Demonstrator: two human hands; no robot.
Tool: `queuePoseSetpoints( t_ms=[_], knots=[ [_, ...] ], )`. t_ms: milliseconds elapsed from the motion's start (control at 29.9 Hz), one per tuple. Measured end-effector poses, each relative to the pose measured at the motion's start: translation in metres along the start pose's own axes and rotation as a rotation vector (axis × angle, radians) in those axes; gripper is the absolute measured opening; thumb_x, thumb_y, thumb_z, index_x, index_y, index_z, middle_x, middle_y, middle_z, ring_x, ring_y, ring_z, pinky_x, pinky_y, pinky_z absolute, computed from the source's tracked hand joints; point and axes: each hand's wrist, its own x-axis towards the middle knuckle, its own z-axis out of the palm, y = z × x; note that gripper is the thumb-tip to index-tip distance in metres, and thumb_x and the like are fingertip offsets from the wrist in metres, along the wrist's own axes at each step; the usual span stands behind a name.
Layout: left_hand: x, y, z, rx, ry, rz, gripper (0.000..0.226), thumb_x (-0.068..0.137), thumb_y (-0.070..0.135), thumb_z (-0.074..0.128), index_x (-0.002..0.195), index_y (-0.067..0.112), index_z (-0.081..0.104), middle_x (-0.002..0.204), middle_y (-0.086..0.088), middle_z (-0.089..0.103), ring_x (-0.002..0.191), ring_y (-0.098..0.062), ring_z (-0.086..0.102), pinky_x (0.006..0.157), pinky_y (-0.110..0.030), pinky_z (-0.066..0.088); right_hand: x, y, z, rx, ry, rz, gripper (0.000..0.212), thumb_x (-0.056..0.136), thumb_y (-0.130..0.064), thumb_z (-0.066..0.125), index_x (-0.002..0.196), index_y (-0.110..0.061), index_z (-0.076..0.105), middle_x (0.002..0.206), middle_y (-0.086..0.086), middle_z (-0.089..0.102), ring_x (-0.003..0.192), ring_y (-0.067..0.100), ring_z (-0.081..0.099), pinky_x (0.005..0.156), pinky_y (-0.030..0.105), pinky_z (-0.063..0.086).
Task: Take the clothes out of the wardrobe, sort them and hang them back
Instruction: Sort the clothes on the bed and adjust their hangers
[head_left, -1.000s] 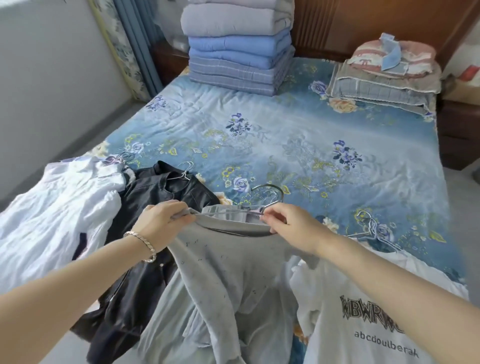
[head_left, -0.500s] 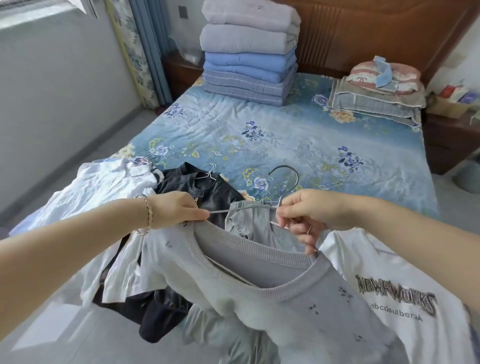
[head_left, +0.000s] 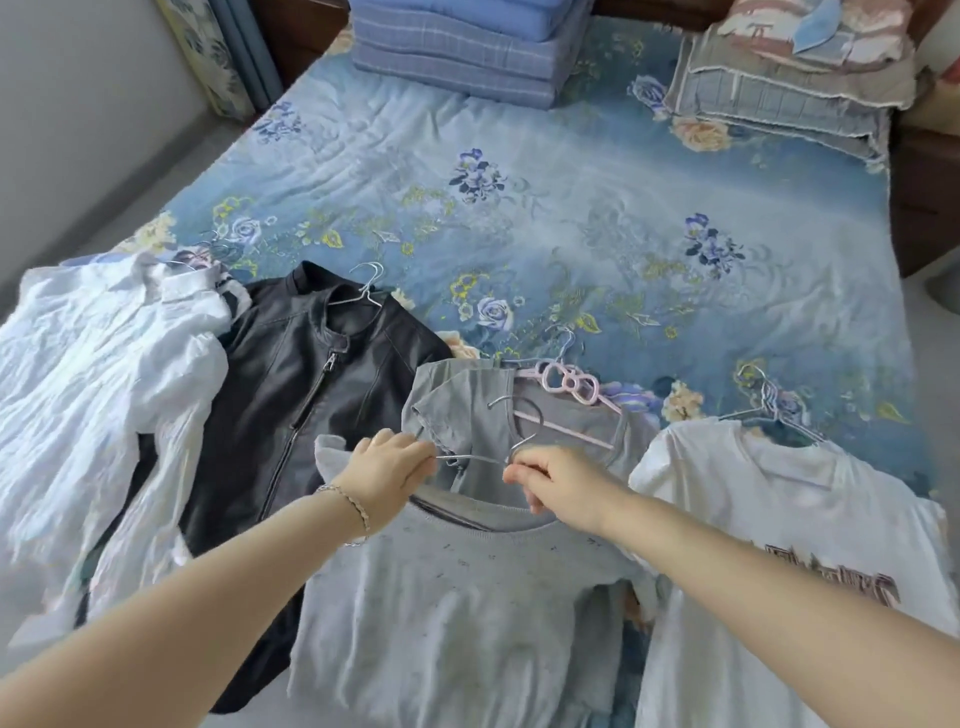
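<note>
A light grey speckled sweater (head_left: 457, 613) lies at the near edge of the bed on a thin metal hanger (head_left: 470, 458). My left hand (head_left: 387, 475) grips the hanger's left arm together with the sweater's shoulder. My right hand (head_left: 558, 480) pinches the hanger just below its hook. Behind them lies a grey top (head_left: 467, 410) on a pink bow-shaped hanger (head_left: 569, 384). Left of it are a black leather jacket (head_left: 291, 395) and a white crinkled shirt (head_left: 93, 374). A white printed T-shirt (head_left: 769, 561) lies at the right.
The bed (head_left: 571, 208) has a blue floral cover. A stack of folded blue and grey blankets (head_left: 462, 47) stands at its head, with folded bedding and a pillow (head_left: 789, 67) at the far right. Curtains (head_left: 223, 57) hang at the back left.
The grey sweater, held up off the bed half a second ago, now lies flat on it. Both hands came down with the hanger. The camera tilted down.
</note>
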Motion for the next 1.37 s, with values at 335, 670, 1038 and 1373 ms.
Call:
queuePoseSetpoints(
  t_ms=[335, 670, 1038, 1373],
  knots=[
    [0.128, -0.035, 0.083, -0.243, 0.185, -0.240, 0.058, 0.061, 0.076, 0.024, 0.051, 0.020, 0.037, 0.065, 0.009, 0.041, 0.077, -0.012, 0.035, 0.072, -0.026, 0.017, 0.196, 0.218, -0.074, -0.345, 0.368, 0.398, 0.036, 0.088, -0.008, 0.053, 0.123, -0.002, 0.055, 0.127, 0.020, 0.053, 0.118, 0.036, 0.050, 0.097, 0.038, 0.040],
    [0.148, -0.046, 0.092, -0.322, 0.213, -0.251, 0.086, 0.056, 0.096, 0.014, 0.057, 0.019, 0.053, 0.068, 0.007, 0.047, 0.082, -0.006, 0.042, 0.076, -0.022, 0.023, 0.244, 0.295, -0.073, -0.578, 0.280, 0.622, 0.036, 0.095, -0.016, 0.046, 0.130, -0.013, 0.050, 0.136, 0.012, 0.048, 0.129, 0.031, 0.041, 0.102, 0.038, 0.038],
    [0.137, -0.026, 0.082, -0.296, 0.151, -0.268, 0.099, 0.052, 0.097, 0.010, 0.062, 0.009, 0.055, 0.069, 0.007, 0.046, 0.083, -0.007, 0.041, 0.088, -0.006, 0.021, 0.215, 0.279, -0.085, -0.314, 0.212, 0.635, 0.032, 0.093, -0.021, 0.049, 0.125, -0.018, 0.054, 0.131, 0.007, 0.054, 0.123, 0.025, 0.051, 0.096, 0.026, 0.041],
    [0.146, -0.031, 0.089, -0.269, 0.152, -0.287, 0.081, 0.059, 0.082, 0.027, 0.064, 0.008, 0.059, 0.071, 0.005, 0.049, 0.085, -0.004, 0.042, 0.085, -0.008, 0.023, 0.229, 0.278, -0.070, -0.355, 0.129, 0.502, 0.010, 0.086, -0.028, 0.054, 0.086, -0.020, 0.059, 0.103, 0.009, 0.063, 0.109, 0.031, 0.058, 0.078, 0.031, 0.042]
  ],
)
